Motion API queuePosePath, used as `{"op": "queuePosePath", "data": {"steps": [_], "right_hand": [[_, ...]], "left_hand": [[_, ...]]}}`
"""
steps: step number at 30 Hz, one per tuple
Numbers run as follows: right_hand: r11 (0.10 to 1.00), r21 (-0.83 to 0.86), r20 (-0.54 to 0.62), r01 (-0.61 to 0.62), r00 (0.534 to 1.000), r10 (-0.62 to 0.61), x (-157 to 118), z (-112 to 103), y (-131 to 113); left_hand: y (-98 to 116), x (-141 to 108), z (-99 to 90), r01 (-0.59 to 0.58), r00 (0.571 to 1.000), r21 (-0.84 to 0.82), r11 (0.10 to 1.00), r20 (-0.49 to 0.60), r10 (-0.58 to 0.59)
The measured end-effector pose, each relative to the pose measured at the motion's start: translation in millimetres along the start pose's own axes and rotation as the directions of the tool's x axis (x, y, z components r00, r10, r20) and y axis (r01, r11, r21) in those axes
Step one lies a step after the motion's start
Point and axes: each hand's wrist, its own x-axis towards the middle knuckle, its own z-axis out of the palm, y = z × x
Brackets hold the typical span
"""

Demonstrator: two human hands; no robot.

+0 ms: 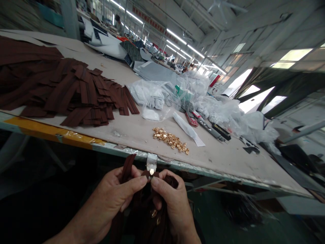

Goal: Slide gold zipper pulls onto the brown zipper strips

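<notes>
Both of my hands are closed on a brown zipper tape (128, 166) at the table's front edge. My left hand (119, 189) pinches one side of it between thumb and fingers, and a strip stands up above the knuckles. With thumb and bent fingers my right hand (170, 195) grips the other side. Between my thumbs a gold zipper slider (151, 171) sits against a small metal holder (152, 161) fixed to the edge. More brown tape hangs below my hands, with a few gold sliders (154, 213) on it. A pile of loose gold sliders (170, 139) lies on the table just beyond.
A large heap of brown zipper strips (68, 84) covers the table's left side. A white paper strip (189, 128), a red box-like item (191, 119) and a dark cutter-like tool (209, 128) lie right of the sliders. Clear plastic bags (157, 96) line the back.
</notes>
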Motion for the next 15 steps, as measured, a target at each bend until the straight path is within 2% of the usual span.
{"op": "queuePosePath", "data": {"steps": [8, 12, 15], "right_hand": [[1.0, 0.011, 0.005, 0.003, 1.0, -0.003, -0.5, 2.6, -1.0], [1.0, 0.017, 0.023, 0.019, 1.0, -0.02, 2.5, 2.1, -0.1], [1.0, 0.012, 0.031, 0.012, 0.999, -0.013, 6.7, 0.6, -1.9]], "left_hand": [[0.7, 0.9, 6.3, 0.017, 0.998, -0.053, 0.998, 0.055, -0.014], [-0.6, 4.8, 7.0, -0.023, 1.0, 0.007, 1.0, 0.017, 0.023], [-2.0, 8.5, 6.5, -0.016, 0.999, 0.015, 1.0, 0.037, 0.015]]}}
